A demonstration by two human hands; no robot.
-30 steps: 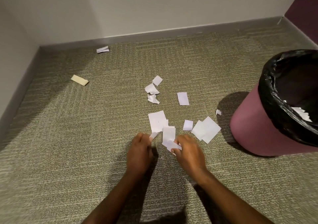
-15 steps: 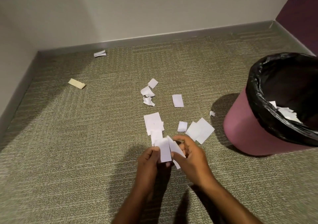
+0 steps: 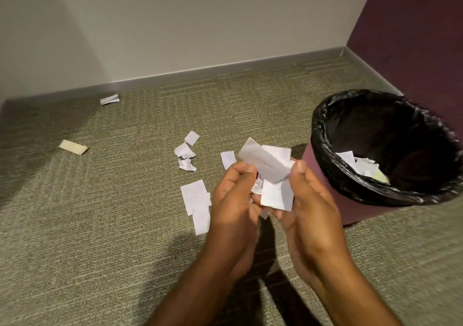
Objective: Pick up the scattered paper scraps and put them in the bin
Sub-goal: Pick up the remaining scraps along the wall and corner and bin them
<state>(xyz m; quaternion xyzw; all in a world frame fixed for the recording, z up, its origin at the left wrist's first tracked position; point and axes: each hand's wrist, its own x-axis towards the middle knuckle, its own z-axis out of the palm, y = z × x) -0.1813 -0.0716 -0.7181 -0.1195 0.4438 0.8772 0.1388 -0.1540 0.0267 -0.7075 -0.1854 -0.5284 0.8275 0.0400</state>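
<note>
Presently held: bunch of paper scraps (image 3: 268, 165), above the carpet (image 3: 100, 225), just left of the bin (image 3: 355, 213).
Left hand (image 3: 233, 195): fingers curled, pinching the bunch's left edge.
Right hand (image 3: 308, 200): curled round its right side.
Bin contents: white scraps (image 3: 360, 162).
Floor: loose scraps (image 3: 195, 195) beside the hands; tan piece (image 3: 73, 147) far left.

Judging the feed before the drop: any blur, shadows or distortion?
Head view: left hand, right hand and held scraps slightly soft; dark shadows on the carpet beneath them; wide-angle stretches the bin at the right edge; its inside is dark, binned scraps readable.
</note>
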